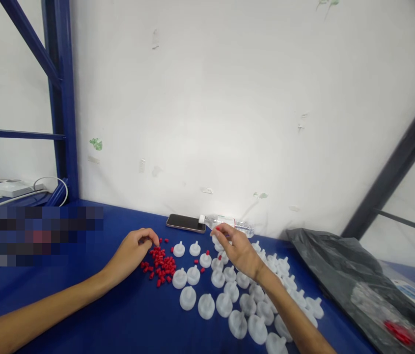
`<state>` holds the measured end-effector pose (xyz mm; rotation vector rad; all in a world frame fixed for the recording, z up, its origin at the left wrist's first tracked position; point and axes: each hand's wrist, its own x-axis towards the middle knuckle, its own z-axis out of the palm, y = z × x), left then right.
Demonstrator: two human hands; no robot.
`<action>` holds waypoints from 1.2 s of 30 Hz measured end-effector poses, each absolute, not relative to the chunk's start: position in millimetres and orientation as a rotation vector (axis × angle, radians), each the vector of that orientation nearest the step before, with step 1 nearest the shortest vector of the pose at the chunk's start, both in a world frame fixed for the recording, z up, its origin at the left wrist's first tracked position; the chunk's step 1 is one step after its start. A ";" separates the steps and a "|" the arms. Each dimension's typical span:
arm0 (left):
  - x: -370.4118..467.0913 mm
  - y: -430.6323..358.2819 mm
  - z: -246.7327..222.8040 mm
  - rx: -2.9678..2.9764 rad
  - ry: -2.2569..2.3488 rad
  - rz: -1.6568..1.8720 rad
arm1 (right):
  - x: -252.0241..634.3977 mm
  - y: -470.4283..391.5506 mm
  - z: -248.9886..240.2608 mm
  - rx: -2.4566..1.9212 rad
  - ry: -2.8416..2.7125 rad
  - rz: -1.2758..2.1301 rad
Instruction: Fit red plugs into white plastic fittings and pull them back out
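My right hand [238,250] pinches a small red cap [218,228] between thumb and forefinger, above the back rows of white translucent funnel-shaped pieces [206,306]. These pieces stand spout up on the blue table, and a red cap sits on the spout of one of them [205,259]. My left hand [137,248] is closed, its fingertips curled together at the back edge of a pile of loose red caps [162,265]. Whether a cap is between those fingers is hidden. A few loose red caps [203,270] lie among the white pieces.
A phone [185,222] and a clear plastic bottle [229,222] lie at the back by the wall. Dark plastic sheeting [325,265] and a clear bag with red items [384,314] are on the right. White cables and devices [8,188] sit at left, near a blue metal post [68,98].
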<state>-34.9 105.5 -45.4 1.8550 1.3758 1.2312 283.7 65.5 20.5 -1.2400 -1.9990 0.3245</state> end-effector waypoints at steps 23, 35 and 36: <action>-41.0 110.9 -51.5 1.890 1.346 1.161 | 272.3 54.1 19.0 -1.235 -2.237 -0.166; -43.0 113.1 -54.5 1.925 1.379 1.123 | 264.6 46.3 21.7 -1.248 -2.385 -0.317; -43.0 112.6 -53.7 1.927 1.380 1.122 | 264.3 46.2 21.0 -1.240 -2.394 -0.321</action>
